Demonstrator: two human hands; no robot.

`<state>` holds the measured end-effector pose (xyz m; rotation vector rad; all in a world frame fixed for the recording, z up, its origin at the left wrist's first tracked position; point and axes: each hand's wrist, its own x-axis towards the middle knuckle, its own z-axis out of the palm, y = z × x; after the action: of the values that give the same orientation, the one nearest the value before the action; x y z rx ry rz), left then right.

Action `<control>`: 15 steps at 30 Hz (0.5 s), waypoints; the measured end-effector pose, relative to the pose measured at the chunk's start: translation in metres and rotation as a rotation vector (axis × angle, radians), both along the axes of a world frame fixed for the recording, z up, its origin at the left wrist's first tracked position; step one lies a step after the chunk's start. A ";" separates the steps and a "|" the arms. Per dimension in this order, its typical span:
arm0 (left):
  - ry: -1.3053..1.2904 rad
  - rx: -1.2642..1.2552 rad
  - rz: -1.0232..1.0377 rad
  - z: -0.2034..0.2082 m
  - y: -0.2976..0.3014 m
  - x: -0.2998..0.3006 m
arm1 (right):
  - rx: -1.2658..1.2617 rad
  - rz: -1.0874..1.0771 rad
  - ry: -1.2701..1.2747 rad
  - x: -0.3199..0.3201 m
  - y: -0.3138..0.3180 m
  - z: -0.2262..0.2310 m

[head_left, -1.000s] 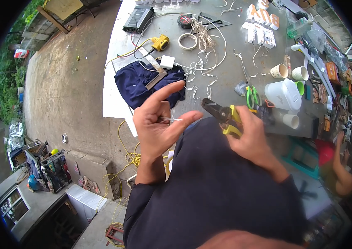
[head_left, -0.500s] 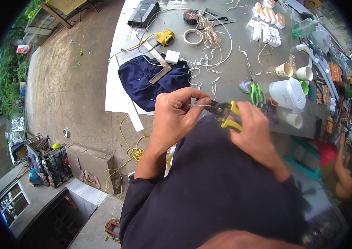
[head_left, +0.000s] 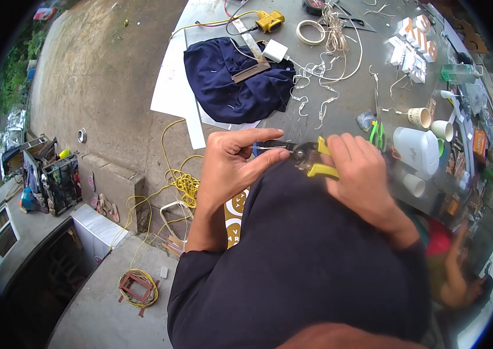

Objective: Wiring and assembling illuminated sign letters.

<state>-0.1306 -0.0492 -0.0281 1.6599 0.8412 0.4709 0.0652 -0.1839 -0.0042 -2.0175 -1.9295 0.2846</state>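
My right hand (head_left: 356, 168) is wrapped round the yellow handles of a pair of wire strippers (head_left: 300, 156). Their dark jaws point left toward my left hand (head_left: 232, 154). A thin pale wire (head_left: 267, 147) runs from the curled fingers of that hand to the jaws. The left thumb and forefinger are parted on either side of the jaws. How far the jaws close on the wire is too small to tell. Beyond my hands, on the grey table (head_left: 351, 61), lies a dark blue cloth (head_left: 217, 87).
Green-handled scissors (head_left: 377, 135), a white plastic container (head_left: 416, 148) and cups (head_left: 418, 117) stand to the right. Farther back are a tape roll (head_left: 310, 32), a string of small light modules (head_left: 302, 87) and white block letters (head_left: 408, 58). Yellow cord (head_left: 184, 189) lies on the floor at left. Another person's arm (head_left: 456, 267) shows at lower right.
The view has shifted, so the table's things sit farther right and higher. My left thumb and forefinger have spread from a pinch on the wire; the strippers remain in my right hand.
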 end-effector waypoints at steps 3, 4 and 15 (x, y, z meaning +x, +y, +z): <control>0.015 -0.174 0.009 -0.016 0.000 -0.020 | -0.040 0.119 -0.094 -0.006 0.010 0.001; -0.008 -0.293 0.021 -0.021 -0.001 -0.024 | -0.045 0.131 -0.095 -0.009 0.012 -0.002; 0.118 -0.212 0.289 -0.045 -0.005 -0.055 | -0.120 0.260 -0.103 -0.034 0.024 -0.029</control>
<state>-0.1855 -0.0544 -0.0727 1.3869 1.1860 0.4674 0.0313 -0.1598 -0.0332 -1.8849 -2.2936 0.3737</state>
